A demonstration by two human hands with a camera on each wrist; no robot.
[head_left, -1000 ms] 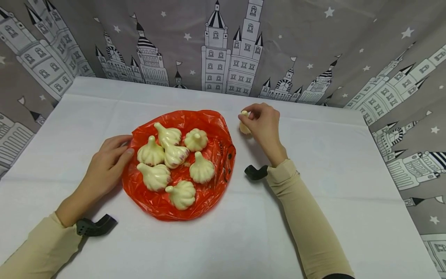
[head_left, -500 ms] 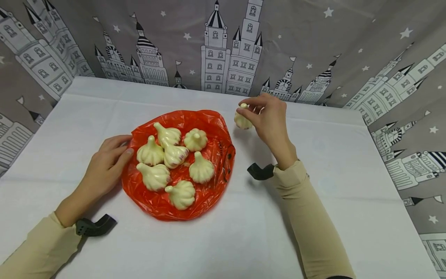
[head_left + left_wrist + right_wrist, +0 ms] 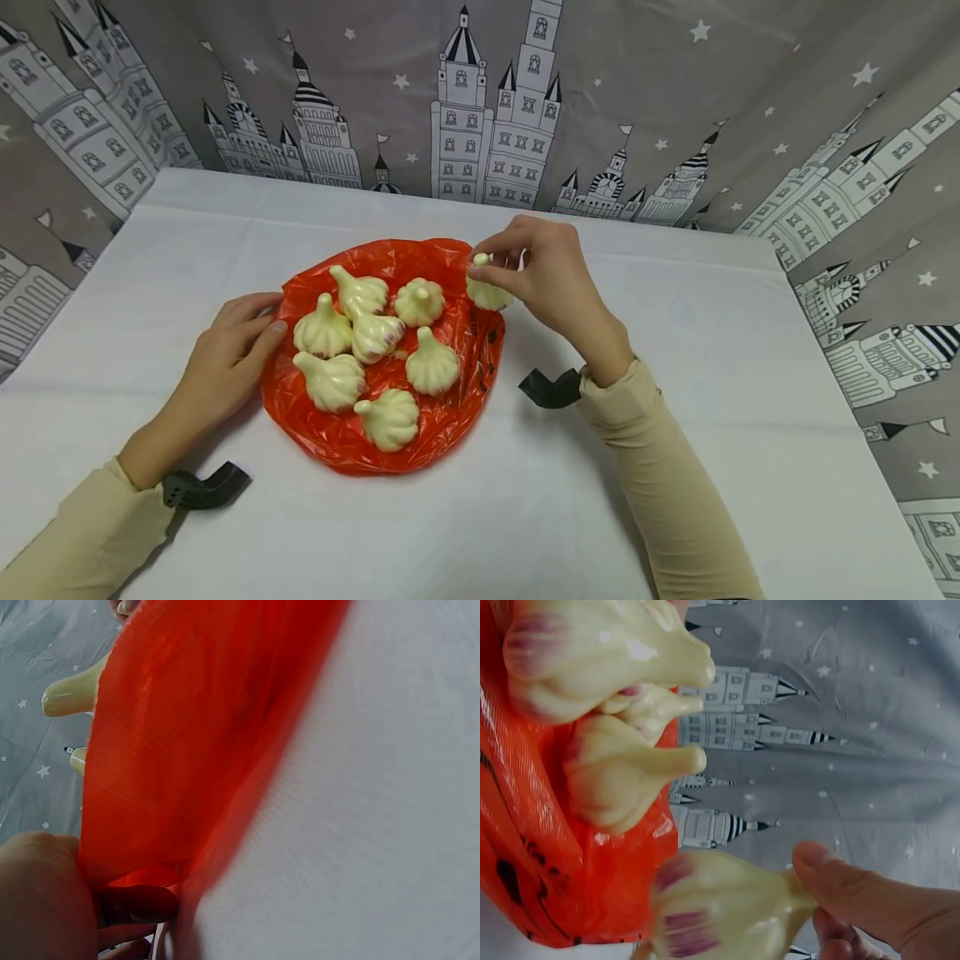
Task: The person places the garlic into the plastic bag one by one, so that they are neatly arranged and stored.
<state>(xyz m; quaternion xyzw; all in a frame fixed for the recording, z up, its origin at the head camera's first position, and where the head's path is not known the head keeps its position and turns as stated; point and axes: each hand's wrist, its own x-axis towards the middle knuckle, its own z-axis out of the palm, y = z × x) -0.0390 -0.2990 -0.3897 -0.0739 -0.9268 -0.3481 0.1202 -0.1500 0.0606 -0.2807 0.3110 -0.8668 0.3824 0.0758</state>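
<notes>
A red plastic bag (image 3: 450, 417) lies with its rim rolled open, and several garlic bulbs (image 3: 434, 367) rest inside it, some touching one another. My left hand (image 3: 232, 354) holds the bag's left rim; in the left wrist view the thumb (image 3: 139, 904) lies against the red plastic. Between thumb and fingers my right hand (image 3: 551, 271) pinches another garlic bulb (image 3: 486, 292) by its stem, over the bag's upper right edge. Seen from the right wrist, this bulb (image 3: 712, 907) has purple patches and hangs apart from the others. The fingers behind its stem are partly hidden.
A white cloth (image 3: 480, 533) covers the table under the bag. Behind the table hangs a grey curtain (image 3: 637, 67) printed with castles and stars. A black wrist mount (image 3: 551, 388) sticks out from each sleeve.
My right hand has lifted the garlic bulb off the white cloth and carried it left, over the bag's rim. The left hand and the bag stay in place.
</notes>
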